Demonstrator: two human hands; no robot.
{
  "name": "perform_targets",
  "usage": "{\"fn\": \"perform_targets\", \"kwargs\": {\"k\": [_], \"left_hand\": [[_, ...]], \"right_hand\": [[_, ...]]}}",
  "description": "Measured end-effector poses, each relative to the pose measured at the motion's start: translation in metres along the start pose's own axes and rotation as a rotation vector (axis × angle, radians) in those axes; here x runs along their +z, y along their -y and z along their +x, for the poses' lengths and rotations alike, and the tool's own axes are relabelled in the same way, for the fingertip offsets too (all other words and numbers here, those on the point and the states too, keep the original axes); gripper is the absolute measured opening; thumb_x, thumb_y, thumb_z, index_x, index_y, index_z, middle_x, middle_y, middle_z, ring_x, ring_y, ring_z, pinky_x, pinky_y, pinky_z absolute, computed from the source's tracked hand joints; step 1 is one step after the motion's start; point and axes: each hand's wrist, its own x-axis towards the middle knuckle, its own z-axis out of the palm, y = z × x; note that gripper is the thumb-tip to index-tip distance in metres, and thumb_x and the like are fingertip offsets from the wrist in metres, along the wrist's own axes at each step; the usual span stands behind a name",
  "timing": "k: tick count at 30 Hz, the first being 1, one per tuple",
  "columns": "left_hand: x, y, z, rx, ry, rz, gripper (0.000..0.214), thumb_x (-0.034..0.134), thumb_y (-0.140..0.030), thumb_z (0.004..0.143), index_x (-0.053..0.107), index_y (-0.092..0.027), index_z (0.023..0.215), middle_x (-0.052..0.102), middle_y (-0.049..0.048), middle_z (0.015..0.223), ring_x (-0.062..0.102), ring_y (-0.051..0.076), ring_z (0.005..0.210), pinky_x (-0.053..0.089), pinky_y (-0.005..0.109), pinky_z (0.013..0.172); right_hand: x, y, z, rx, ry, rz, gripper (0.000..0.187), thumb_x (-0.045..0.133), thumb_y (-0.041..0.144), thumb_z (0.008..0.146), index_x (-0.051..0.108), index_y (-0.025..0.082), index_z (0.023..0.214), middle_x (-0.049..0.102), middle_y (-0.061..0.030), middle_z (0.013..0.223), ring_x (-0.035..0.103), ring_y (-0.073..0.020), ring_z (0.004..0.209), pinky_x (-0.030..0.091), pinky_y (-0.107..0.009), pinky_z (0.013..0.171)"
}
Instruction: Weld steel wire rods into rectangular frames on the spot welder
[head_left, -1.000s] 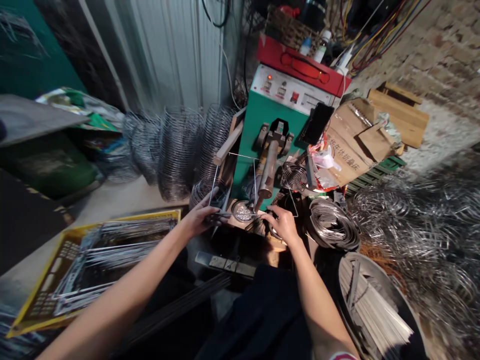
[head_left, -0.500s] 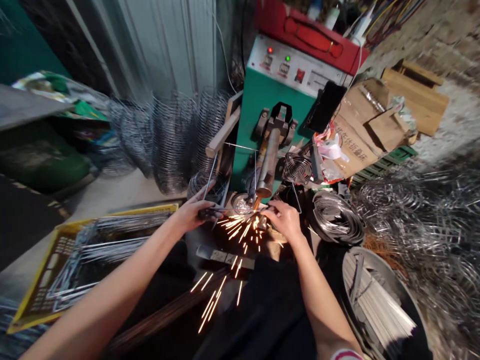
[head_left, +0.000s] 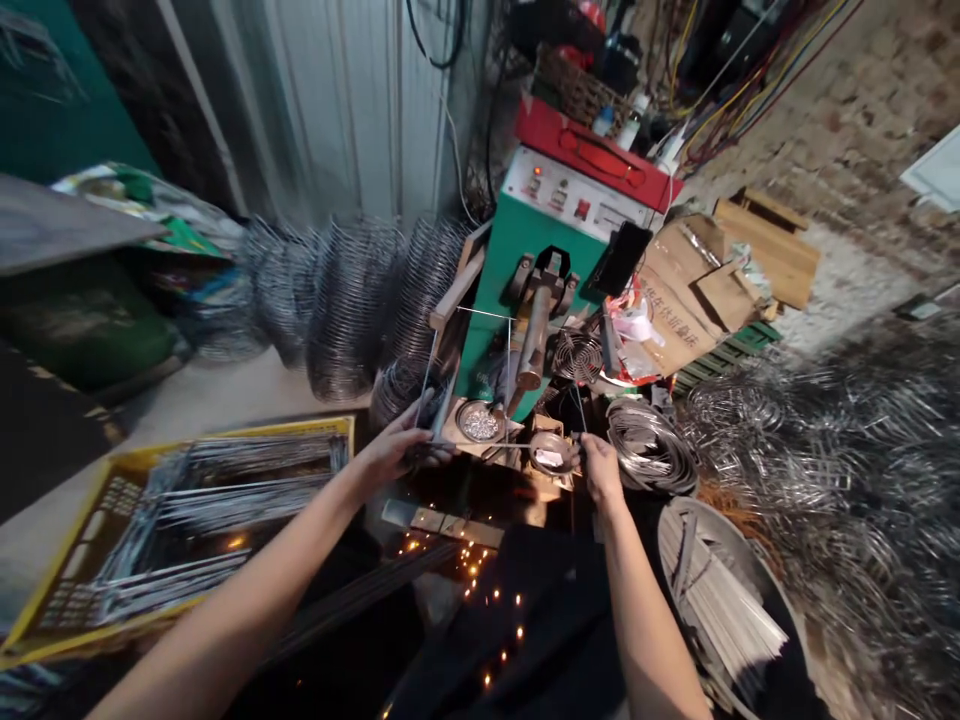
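A wire frame [head_left: 508,365] made of thin rods stretches between my two hands in front of a green spot welder [head_left: 517,225]. My left hand [head_left: 401,447] is closed around the frame's near left corner. At the near right corner, my right hand [head_left: 601,468] pinches the frame with bent fingers. The welder's thick electrode arm [head_left: 534,340] points down over the frame's middle; whether its tip touches the wire I cannot tell. Beneath sits a round dish [head_left: 478,422] of small shiny metal pieces, with a brown bowl [head_left: 551,453] to its right. Small sparks [head_left: 472,570] fall near my lap.
A yellow crate [head_left: 330,428] of bent wire rods stands at left, with wire coils [head_left: 356,310] behind. At right are a roll of metal strip [head_left: 649,445], a tub [head_left: 795,620] of flat strips and heaped wire [head_left: 847,450]. A cardboard box [head_left: 679,310] leans behind.
The bright spray of sparks has shrunk to a few falling dots. My right hand has moved right, away from the electrode tip. The welder's green light no longer shows.
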Motion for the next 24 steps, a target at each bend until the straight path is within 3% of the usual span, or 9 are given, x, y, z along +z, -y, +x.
{"fn": "perform_targets", "kwargs": {"k": [3, 6, 9, 12, 14, 18, 21, 24], "left_hand": [[0.003, 0.02, -0.05, -0.057, 0.075, 0.013, 0.102, 0.066, -0.012, 0.085, -0.003, -0.028, 0.159, 0.077, 0.0153, 0.094, 0.076, 0.028, 0.082, 0.057, 0.033, 0.068], [0.001, 0.037, -0.088, -0.129, 0.131, -0.123, 0.105, 0.071, -0.017, 0.083, -0.001, -0.032, 0.158, 0.073, 0.0163, 0.112, 0.073, 0.029, 0.097, 0.055, 0.038, 0.08], [-0.005, 0.037, -0.092, -0.196, 0.029, -0.254, 0.099, 0.071, -0.035, 0.085, 0.003, -0.027, 0.157, 0.07, 0.018, 0.116, 0.072, 0.029, 0.095, 0.056, 0.04, 0.079], [-0.006, 0.018, -0.068, -0.223, -0.097, -0.246, 0.084, 0.059, -0.051, 0.09, 0.017, -0.017, 0.154, 0.071, 0.0196, 0.107, 0.073, 0.028, 0.082, 0.058, 0.038, 0.068], [0.001, -0.002, -0.052, -0.246, -0.115, -0.132, 0.069, 0.054, -0.05, 0.092, 0.036, -0.01, 0.146, 0.073, 0.0174, 0.093, 0.069, 0.023, 0.065, 0.055, 0.031, 0.053], [0.022, -0.046, -0.044, -0.296, 0.002, 0.233, 0.032, 0.059, -0.025, 0.091, 0.066, -0.004, 0.114, 0.067, 0.0077, 0.063, 0.045, 0.009, 0.038, 0.029, 0.016, 0.032], [0.037, -0.076, -0.058, -0.241, 0.071, 0.322, 0.016, 0.058, -0.014, 0.089, 0.072, -0.008, 0.088, 0.054, 0.0004, 0.048, 0.036, 0.005, 0.036, 0.02, 0.013, 0.033], [0.057, -0.089, -0.077, -0.131, 0.045, 0.237, 0.018, 0.058, -0.009, 0.086, 0.071, -0.011, 0.074, 0.045, -0.0021, 0.043, 0.031, 0.004, 0.037, 0.021, 0.014, 0.037]], "right_hand": [[-0.028, -0.011, -0.058, 0.086, 0.033, 0.002, 0.055, 0.078, 0.061, 0.066, 0.066, 0.012, 0.086, 0.064, -0.0024, 0.063, 0.054, -0.0116, 0.047, 0.042, -0.022, 0.043], [-0.067, -0.032, -0.132, 0.212, 0.073, -0.009, 0.056, 0.078, 0.06, 0.069, 0.069, 0.012, 0.097, 0.065, -0.0027, 0.067, 0.055, -0.0127, 0.048, 0.043, -0.024, 0.044], [-0.105, -0.055, -0.202, 0.327, 0.053, -0.002, 0.053, 0.078, 0.062, 0.07, 0.071, 0.016, 0.095, 0.063, -0.002, 0.063, 0.054, -0.0134, 0.045, 0.041, -0.025, 0.042], [-0.131, -0.068, -0.249, 0.383, 0.002, -0.051, 0.05, 0.077, 0.065, 0.069, 0.072, 0.017, 0.084, 0.066, -0.0051, 0.064, 0.057, -0.0155, 0.046, 0.044, -0.028, 0.043], [-0.139, -0.066, -0.262, 0.361, -0.013, -0.08, 0.047, 0.075, 0.065, 0.071, 0.073, 0.02, 0.084, 0.067, -0.0063, 0.067, 0.06, -0.0187, 0.049, 0.048, -0.032, 0.045], [-0.132, -0.043, -0.253, 0.244, -0.043, -0.081, 0.04, 0.07, 0.063, 0.078, 0.074, 0.025, 0.089, 0.067, -0.0064, 0.066, 0.062, -0.023, 0.052, 0.053, -0.039, 0.052], [-0.127, -0.03, -0.227, 0.117, -0.082, -0.111, 0.046, 0.065, 0.063, 0.081, 0.072, 0.021, 0.097, 0.069, -0.0067, 0.068, 0.064, -0.0228, 0.056, 0.056, -0.039, 0.06], [-0.143, -0.032, -0.21, -0.04, -0.203, -0.307, 0.056, 0.059, 0.064, 0.083, 0.069, 0.017, 0.111, 0.074, -0.0134, 0.098, 0.071, -0.0272, 0.079, 0.058, -0.041, 0.073]]}}
